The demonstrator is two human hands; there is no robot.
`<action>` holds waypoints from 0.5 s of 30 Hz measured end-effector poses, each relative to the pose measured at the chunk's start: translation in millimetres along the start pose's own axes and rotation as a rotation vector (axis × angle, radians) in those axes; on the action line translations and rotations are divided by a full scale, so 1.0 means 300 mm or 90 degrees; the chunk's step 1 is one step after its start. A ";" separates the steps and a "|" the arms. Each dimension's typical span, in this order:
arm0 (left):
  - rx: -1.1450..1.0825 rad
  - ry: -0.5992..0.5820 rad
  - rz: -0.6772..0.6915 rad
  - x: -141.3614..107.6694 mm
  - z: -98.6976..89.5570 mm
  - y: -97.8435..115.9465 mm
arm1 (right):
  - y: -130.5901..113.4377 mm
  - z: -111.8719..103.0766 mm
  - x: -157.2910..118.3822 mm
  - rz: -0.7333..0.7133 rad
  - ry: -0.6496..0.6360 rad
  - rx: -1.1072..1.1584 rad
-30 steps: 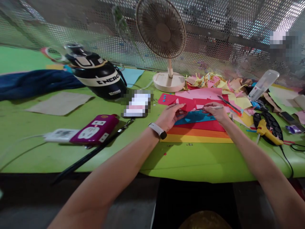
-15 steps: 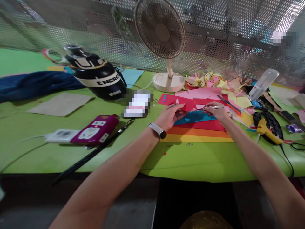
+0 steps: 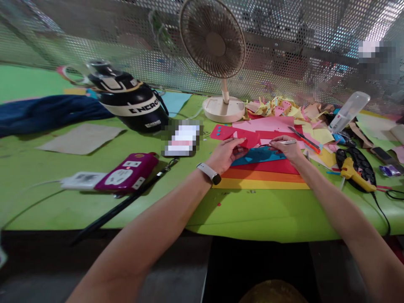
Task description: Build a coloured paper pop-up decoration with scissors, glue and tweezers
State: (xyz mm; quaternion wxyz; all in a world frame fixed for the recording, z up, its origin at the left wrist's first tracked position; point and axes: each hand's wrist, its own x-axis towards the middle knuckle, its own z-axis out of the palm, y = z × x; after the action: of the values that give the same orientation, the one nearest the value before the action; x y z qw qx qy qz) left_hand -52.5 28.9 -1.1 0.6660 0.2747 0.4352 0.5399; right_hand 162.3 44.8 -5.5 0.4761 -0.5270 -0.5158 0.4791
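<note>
My left hand [image 3: 225, 153], with a watch on its wrist, is closed on a piece of red paper [image 3: 251, 139], thumb on top. In my right hand [image 3: 288, 150] a slim silver tool [image 3: 288, 142] is pinched, its tip toward the red paper; its exact kind is too small to tell. Beneath both hands lies a blue sheet [image 3: 259, 156], on top of red, orange [image 3: 265, 175] and yellow [image 3: 261, 183] sheets. Just beyond my left hand a red strip [image 3: 221, 131] carries several small blue pieces. Pink paper [image 3: 265, 124] lies behind the hands.
An orange-handled cutter [image 3: 311, 145] and a yellow glue gun [image 3: 356, 174] lie to the right. A fan [image 3: 223, 108] stands behind, before paper scraps [image 3: 280, 105]. Leftward are a phone [image 3: 183, 139], a black jug [image 3: 132, 103] and a purple power strip [image 3: 126, 172].
Both hands keep nearly the same place and hold. The whole view has shifted very slightly.
</note>
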 end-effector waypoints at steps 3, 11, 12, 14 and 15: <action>0.005 0.001 -0.003 0.000 0.001 0.001 | -0.002 0.002 -0.001 0.006 0.003 -0.006; 0.003 0.001 0.002 0.003 -0.004 -0.003 | -0.023 0.016 -0.021 0.025 0.001 0.005; 0.004 0.000 0.002 0.003 -0.005 -0.003 | -0.025 0.016 -0.023 0.026 0.001 0.006; 0.006 -0.002 -0.001 0.004 -0.006 -0.004 | -0.026 0.016 -0.026 0.027 -0.001 0.005; 0.007 -0.002 -0.002 0.005 -0.007 -0.004 | -0.026 0.015 -0.026 0.027 -0.002 0.004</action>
State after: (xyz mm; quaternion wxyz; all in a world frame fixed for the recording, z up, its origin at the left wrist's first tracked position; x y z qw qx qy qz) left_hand -53.6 29.8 -3.4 0.6661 0.2786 0.4375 0.5360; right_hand 157.1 37.0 2.1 0.4666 -0.5355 -0.5041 0.4914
